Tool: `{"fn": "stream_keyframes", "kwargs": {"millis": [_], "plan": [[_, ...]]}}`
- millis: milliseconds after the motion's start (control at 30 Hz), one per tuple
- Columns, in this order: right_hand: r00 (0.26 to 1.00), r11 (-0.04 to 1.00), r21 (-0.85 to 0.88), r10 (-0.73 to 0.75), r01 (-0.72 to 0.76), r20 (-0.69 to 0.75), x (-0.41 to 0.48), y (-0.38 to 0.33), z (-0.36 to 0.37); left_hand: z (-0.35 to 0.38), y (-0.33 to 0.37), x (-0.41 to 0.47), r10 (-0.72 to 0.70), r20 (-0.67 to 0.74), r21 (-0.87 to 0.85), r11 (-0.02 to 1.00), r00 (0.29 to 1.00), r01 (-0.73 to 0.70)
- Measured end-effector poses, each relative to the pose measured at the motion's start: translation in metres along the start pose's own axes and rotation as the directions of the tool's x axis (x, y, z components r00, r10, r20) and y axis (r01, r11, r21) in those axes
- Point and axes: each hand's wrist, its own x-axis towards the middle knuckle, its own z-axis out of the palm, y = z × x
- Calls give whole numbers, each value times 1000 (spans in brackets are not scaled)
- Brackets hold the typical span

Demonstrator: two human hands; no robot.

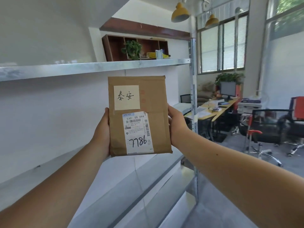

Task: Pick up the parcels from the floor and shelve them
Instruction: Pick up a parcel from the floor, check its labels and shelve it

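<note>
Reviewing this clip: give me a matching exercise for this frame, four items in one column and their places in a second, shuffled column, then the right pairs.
Items
1. parcel
2. potted plant
3. monitor
4. pendant lamps

Places
A. on the desk at the right
B. hanging from the ceiling
C. held upright between the left hand and the right hand, in front of the metal shelves
D. in the brown wall cabinet above the top shelf

Pairs: 1-C, 2-D, 3-A, 4-B
</note>
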Motion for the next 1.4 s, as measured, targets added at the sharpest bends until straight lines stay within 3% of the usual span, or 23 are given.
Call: {"fn": "stream_keyframes", "kwargs": {"millis": [233,467,633,767,1167,1300,1400], "plan": [[985,998,-1,-58,58,-163,10,-12,-50,42,-33,47,-38,119,30,999,992,35],[970,996,14,-78,83,-229,19,-8,-99,69,-62,85,-56,165,163,986,985,28],[945,995,7,-91,98,-314,19,-11,-119,91,-78,90,-3,67,310,951,998,-18],[943,994,-6,-104,108,-317,22,-10,-141,101,-96,105,37,75,452,889,997,-67],[941,995,90,-4,36,-339,78,13,-205,134,-147,147,156,-9,584,803,988,-121],[935,991,136,35,15,-353,94,14,-232,155,-170,161,170,-76,608,789,983,-90],[919,987,163,68,-4,-387,106,20,-253,168,-185,166,177,-104,693,719,979,-56]]}}
